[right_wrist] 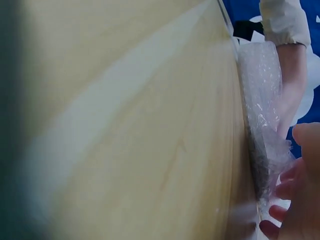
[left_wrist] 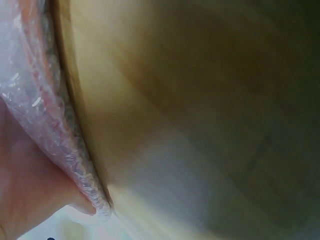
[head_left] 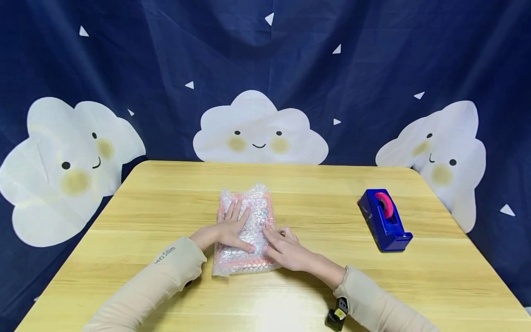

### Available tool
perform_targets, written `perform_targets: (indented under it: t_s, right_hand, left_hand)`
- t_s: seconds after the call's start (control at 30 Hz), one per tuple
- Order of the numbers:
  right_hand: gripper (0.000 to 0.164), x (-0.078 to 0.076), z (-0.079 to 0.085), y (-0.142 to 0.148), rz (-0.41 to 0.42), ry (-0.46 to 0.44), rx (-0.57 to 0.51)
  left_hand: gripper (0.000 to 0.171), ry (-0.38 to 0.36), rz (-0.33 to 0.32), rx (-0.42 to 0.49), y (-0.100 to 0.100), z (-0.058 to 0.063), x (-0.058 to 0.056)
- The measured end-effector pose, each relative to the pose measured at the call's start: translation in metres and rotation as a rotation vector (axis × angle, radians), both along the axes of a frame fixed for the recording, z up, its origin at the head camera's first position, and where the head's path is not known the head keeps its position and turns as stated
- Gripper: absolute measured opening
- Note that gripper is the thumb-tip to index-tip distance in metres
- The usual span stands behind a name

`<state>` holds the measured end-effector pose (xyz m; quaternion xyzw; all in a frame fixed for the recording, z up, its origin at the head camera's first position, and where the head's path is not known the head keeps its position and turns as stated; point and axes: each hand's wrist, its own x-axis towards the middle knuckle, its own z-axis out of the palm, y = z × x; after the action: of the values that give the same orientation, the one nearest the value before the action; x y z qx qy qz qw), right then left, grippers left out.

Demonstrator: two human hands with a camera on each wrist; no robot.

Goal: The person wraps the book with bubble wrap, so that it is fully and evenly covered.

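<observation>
A flat, rectangular package in clear bubble wrap lies on the table, and an orange-pink border shows through the plastic. My left hand rests on its upper face with the fingers spread. At the right edge, my right hand touches the wrap with its index finger and thumb, while its other fingers bend beside that edge. In the left wrist view the wrapped side runs along the left hand. From the right wrist, a crinkled flap of wrap shows close to the fingers.
A blue tape dispenser with a roll of pink tape stands on the right of the wooden table. Behind the table hangs a dark blue curtain with smiling clouds. A small black device is at the right wrist.
</observation>
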<state>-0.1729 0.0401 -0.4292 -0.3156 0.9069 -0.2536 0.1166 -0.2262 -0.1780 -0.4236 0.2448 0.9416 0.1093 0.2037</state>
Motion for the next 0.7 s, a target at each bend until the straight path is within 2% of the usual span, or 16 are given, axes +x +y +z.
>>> perform_targets:
  t_s: [0.2,0.4,0.53,0.7]
  right_hand:
    - [0.058,0.0016,-0.0020,-0.0002,-0.039,0.002,0.069]
    - [0.062,0.0026,-0.0002,0.0011,-0.032,0.004,0.056]
    - [0.063,0.0051,0.0028,0.0010,-0.006,0.051,0.063]
    - [0.060,0.0068,0.0044,-0.0027,-0.003,0.108,0.142]
  left_hand:
    - [0.119,0.011,-0.001,0.006,0.0004,-0.0017,0.0003]
    - [0.119,0.009,0.000,-0.004,-0.0002,-0.0010,0.0001]
    - [0.119,0.008,-0.001,0.000,-0.0003,-0.0006,-0.0002]
    - [0.118,0.000,0.002,0.017,0.0009,0.0000,-0.0004]
